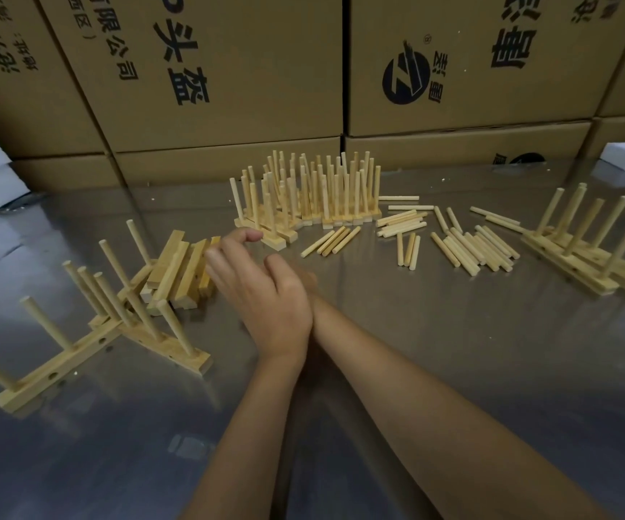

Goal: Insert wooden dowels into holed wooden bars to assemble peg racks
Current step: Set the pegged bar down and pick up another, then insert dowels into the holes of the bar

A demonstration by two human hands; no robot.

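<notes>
Holed bars [179, 270] lie stacked at the left hand's [266, 294] loosely curled, empty fingertips; the right hand [296, 273] is hidden behind it, grip unclear. Best pinch one bar cleanly.

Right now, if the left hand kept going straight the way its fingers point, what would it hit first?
Most likely the pile of bare holed bars: the left hand points up-left, and its fingertips already sit at the pile's right edge. Whether they touch it is unclear.

Single head view, looking forward-down, close over metal table [453, 369] toward cartons [228, 69]
</notes>
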